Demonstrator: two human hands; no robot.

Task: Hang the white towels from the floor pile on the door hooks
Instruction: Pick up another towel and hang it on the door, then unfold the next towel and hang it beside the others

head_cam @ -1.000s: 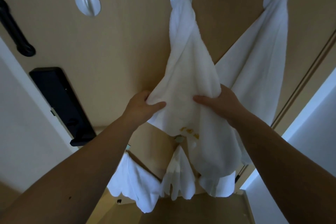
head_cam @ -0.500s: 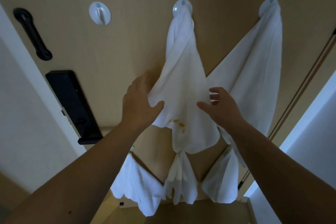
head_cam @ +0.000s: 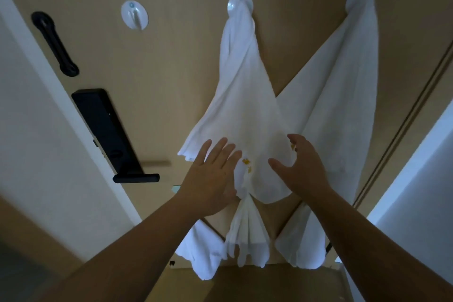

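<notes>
left hand [head_cam: 210,176] flat with fingers spread on middle towel [head_cam: 242,95], right hand [head_cam: 297,167] loosely open beside it, holding nothing

bare left hook [head_cam: 134,15], open door [head_cam: 157,76] around it, black lock [head_cam: 105,127] below

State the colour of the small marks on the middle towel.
Yellow-orange marks on the white middle towel, head view.

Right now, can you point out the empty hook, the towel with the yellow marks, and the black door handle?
Empty hook [head_cam: 134,15]: head view, on its white round base.
Towel with yellow marks [head_cam: 241,95]: head view, on its upper drape below the middle hook.
Black door handle [head_cam: 136,178]: head view, on the lever.
</notes>
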